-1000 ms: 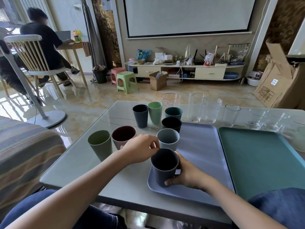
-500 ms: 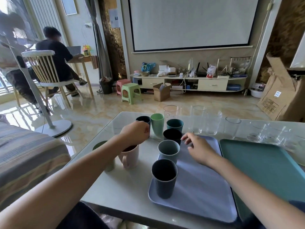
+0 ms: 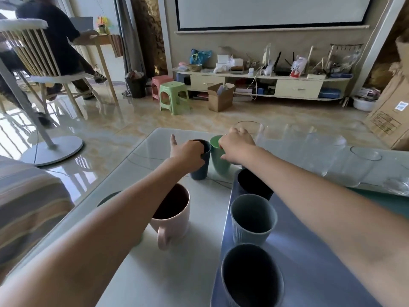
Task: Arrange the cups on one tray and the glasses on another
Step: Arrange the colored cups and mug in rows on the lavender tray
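1 head-worn wide-angle view looks forward and down from close above the desk [image 3: 199, 273], along both forearms; nearest cups loom large at the bottom edge, the room's far wall fills the top.

**A lived-in home living room**

A projector screen [image 3: 272, 9] fills the upper wall. Below it a low cream media cabinet [image 3: 263, 82] carries routers, boxes and bags. Two plastic stools [image 3: 174, 96], pink and green, stand on the glossy marble floor [image 3: 124, 129]. At upper left a person sits on a wooden chair [image 3: 33, 52] at a small desk [image 3: 99, 38]. Cardboard boxes [image 3: 389, 111] lean at right.
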Available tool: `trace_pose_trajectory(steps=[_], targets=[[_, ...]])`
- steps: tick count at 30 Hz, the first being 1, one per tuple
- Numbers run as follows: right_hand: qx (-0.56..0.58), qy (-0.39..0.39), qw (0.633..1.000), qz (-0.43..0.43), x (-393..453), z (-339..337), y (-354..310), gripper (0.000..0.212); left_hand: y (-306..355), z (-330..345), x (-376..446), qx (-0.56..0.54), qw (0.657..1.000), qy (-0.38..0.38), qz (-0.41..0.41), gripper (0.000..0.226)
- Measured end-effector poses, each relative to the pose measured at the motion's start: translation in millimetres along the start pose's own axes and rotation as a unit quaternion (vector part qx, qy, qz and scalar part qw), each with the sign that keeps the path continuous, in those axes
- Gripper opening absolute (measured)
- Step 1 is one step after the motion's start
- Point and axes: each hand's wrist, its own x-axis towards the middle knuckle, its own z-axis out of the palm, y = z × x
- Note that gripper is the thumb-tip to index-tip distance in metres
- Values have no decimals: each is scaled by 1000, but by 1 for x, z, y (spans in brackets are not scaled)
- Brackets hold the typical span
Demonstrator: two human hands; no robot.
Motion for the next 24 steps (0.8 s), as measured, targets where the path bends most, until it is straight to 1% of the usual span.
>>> trace_pose_trajectory(steps=[2,4,8,10,12,15,17,20,24], targets=[[-3,0,1000,15,10,10,-6,27,-2,7,2,-5,1000,11,8,12],[2,18,1000,25,13,15,-10,26,-2,9,2,-7,999,30,9,12],[-2,124,992,10,2,11,-9,25,-2,-6,-8,-22,995,100,-10,16],[39,178,983,21,-11,1,-4,24,-1,-22,-21,-30,988,151,-19,17],[94,241,965,33,-25,-15,2,21,1,-40,-35,-55,978,199,-26,16],[174,299,938,39,-54,-44,18,17,11,-66,-60,-118,957,262,-36,14],[207,325,922,44,-82,-61,34,17,23,-79,-78,-155,945,285,-41,13],[233,356,903,57,-129,-75,61,19,45,-92,-104,-206,932,296,-39,12],[233,332,909,91,-181,-61,96,17,72,-88,-129,-265,913,307,-44,13]])
